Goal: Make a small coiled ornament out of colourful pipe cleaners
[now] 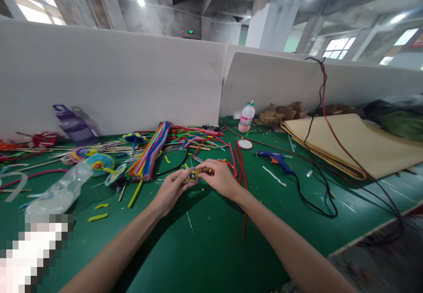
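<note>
Between my two hands is a small round coil of purple and yellow pipe cleaner (192, 176). My left hand (172, 188) pinches its left side, the thumb against the coil. At its right edge, the fingers of my right hand (216, 177) are closed on a short yellow pipe cleaner piece (209, 170) beside the coil. Just left of my hands lies a thick bundle of coloured pipe cleaners (150, 154). Several short yellow pieces (98, 217) are scattered on the green table (198, 253).
A blue glue gun (276, 158) with a black cord lies to the right, near folded tan sheets (333, 143). A pink drink bottle (246, 117) and a purple bottle (74, 127) stand at the back. Finished-looking coiled discs (99, 164) and a plastic bag (61, 191) are at left.
</note>
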Demonstrator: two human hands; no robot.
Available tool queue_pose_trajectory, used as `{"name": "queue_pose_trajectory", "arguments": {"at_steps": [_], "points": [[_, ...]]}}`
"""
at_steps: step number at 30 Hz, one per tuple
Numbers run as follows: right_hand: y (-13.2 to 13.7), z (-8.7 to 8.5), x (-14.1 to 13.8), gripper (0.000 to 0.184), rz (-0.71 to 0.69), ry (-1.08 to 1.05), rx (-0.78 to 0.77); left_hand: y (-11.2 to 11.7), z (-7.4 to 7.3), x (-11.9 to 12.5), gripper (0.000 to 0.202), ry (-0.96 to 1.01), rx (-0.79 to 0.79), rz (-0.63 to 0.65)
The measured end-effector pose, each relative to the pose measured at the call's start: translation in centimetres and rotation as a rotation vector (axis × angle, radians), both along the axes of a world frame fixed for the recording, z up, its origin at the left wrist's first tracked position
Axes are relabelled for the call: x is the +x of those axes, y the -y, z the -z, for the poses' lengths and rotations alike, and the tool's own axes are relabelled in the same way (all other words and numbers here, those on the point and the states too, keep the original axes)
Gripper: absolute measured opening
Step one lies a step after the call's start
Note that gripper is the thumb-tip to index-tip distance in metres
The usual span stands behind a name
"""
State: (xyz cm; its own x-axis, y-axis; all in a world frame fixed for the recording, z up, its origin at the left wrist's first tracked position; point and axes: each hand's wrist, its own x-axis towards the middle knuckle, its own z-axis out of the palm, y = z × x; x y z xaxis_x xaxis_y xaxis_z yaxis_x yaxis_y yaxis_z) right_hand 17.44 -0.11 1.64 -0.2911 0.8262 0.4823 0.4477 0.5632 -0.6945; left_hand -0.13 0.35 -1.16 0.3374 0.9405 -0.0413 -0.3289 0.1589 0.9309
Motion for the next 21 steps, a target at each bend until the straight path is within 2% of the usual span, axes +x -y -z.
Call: {"name": "queue_pose_trajectory", "arguments": {"at_steps": [5,9,14,16,21], "points": [[0.1,0.5,-0.5,0.022,-0.013,-0.012,-0.014,0.2,-0.6,0.1,0.014,-0.028,0.037,-0.012],[0.2,0.3,-0.6,0.02,-0.023,-0.01,0.004,0.2,-0.7,0.0,0.017,-0.041,-0.003,-0.025],[-0.1,-0.4,0.2,0.017,0.105,-0.065,0.087,-0.1,-0.6,-0.4,0.014,0.09,-0.087,-0.07],[-0.4,-0.5,0.6,0.009,0.116,-0.036,0.098,-0.2,-0.6,-0.5,0.014,0.132,-0.093,-0.062],[-0.8,0.4,0.4,0.017,0.068,-0.034,-0.123,-0.2,-0.7,-0.5,0.011,0.159,-0.104,-0.07]]}}
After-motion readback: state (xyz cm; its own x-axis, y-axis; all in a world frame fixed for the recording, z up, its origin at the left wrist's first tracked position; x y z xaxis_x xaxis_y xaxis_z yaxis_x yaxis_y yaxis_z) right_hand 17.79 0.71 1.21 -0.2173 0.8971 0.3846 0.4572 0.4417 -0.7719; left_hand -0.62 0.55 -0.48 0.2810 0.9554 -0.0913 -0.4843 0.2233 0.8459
